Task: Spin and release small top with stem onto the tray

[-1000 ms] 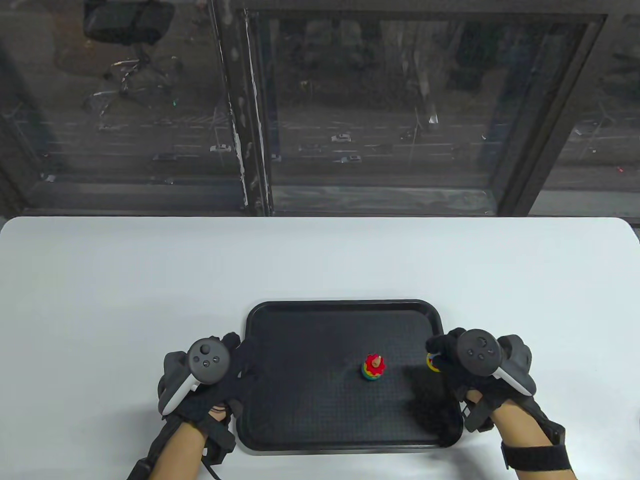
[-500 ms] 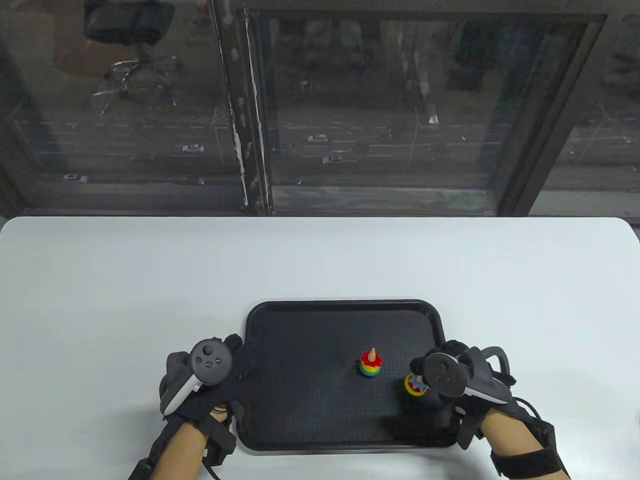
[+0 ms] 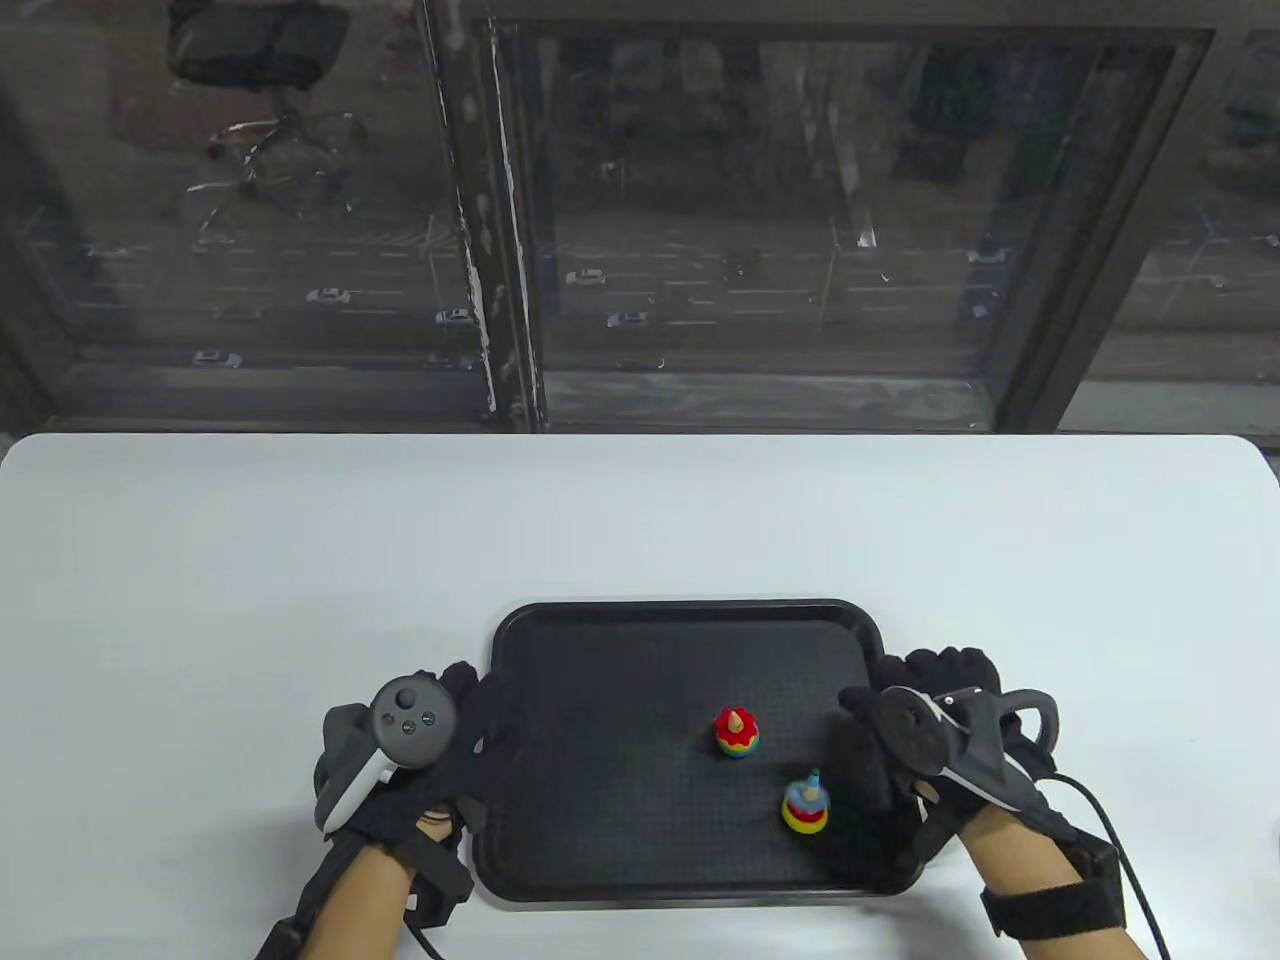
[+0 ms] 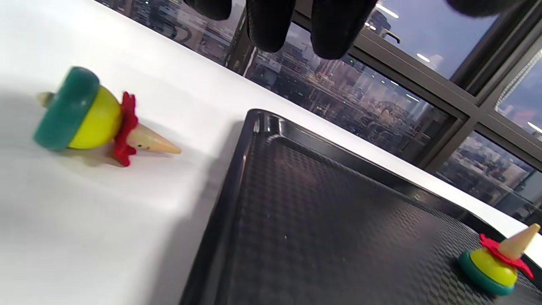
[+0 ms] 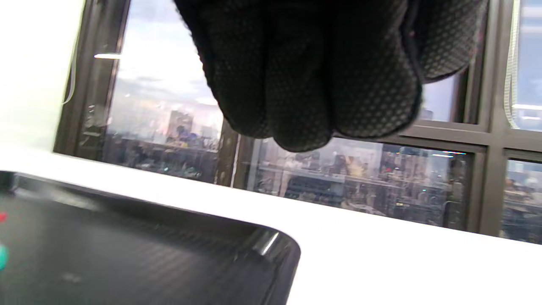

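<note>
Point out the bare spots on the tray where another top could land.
The tray's whole left half is bare, from its left rim to the red-collared top. The far strip behind that top is bare too. The near right is crowded: the blue-stemmed top stands there, close to the right hand.

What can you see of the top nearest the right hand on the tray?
The top is a small painted toy, seemingly wood: a pale blue stem over stacked blue, red and yellow bands. It stands on the black tray, near the front right corner, leaning slightly, and one frame cannot tell whether it spins. Nothing touches it except the tray; the right hand is off to its right, fingers clear.
</note>
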`<state>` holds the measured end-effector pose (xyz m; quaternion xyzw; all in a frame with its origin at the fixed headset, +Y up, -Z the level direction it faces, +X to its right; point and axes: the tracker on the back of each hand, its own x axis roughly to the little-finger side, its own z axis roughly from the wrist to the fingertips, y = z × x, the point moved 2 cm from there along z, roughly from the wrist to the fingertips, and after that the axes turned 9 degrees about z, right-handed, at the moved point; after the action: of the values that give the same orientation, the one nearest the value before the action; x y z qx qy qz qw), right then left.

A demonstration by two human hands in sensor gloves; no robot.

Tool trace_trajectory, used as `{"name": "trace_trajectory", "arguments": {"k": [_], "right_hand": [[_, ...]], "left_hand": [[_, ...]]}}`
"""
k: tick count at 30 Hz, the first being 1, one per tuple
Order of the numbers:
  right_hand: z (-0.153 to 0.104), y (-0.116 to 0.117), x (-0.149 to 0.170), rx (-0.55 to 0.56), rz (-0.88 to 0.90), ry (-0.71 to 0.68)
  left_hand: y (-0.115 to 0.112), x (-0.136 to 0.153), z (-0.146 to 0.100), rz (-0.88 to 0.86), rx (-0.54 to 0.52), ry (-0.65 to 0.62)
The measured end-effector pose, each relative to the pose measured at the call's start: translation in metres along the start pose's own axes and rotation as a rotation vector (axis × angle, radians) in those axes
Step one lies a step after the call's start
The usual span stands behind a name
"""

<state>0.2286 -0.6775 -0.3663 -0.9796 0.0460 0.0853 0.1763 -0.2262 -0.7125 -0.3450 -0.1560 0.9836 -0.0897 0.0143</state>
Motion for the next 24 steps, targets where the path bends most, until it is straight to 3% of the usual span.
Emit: {"name": "trace_trajectory", "arguments": {"k": [3, 9, 13, 15, 17, 18, 21, 24], "right_hand": [[0.0, -0.011, 0.009, -0.039, -0.037, 0.041], [-0.003, -0.037, 0.018, -0.139, 0.099, 0.158], [-0.016, -0.037, 0.022, -0.368, 0.16, 0.283], [-0.024, -0.034, 0.025, -0.366, 0.21, 0.285], [-0.029, -0.028, 0.03, -0.291, 0.242, 0.278], [-0.031, -0.022, 0.034, -0.281, 0.249, 0.28], [-0.034, -0.002, 0.044, -0.392, 0.305, 0.303], [-0.037, 0.009, 0.051, -0.413, 0.292, 0.312]], "left_hand": [[0.003, 0.005, -0.001, -0.004, -0.023, 0.042], [0.008, 0.014, -0.003, -0.015, -0.081, 0.116], [0.022, 0.018, 0.0, 0.019, -0.131, 0.2], [0.027, 0.02, 0.004, 0.108, -0.09, 0.259], [0.017, 0.022, 0.01, 0.237, 0.105, 0.311], [0.012, 0.023, 0.012, 0.285, 0.134, 0.325], [-0.015, 0.024, 0.019, 0.55, 0.162, 0.344], [-0.039, 0.027, 0.024, 0.67, 0.189, 0.365]]}}
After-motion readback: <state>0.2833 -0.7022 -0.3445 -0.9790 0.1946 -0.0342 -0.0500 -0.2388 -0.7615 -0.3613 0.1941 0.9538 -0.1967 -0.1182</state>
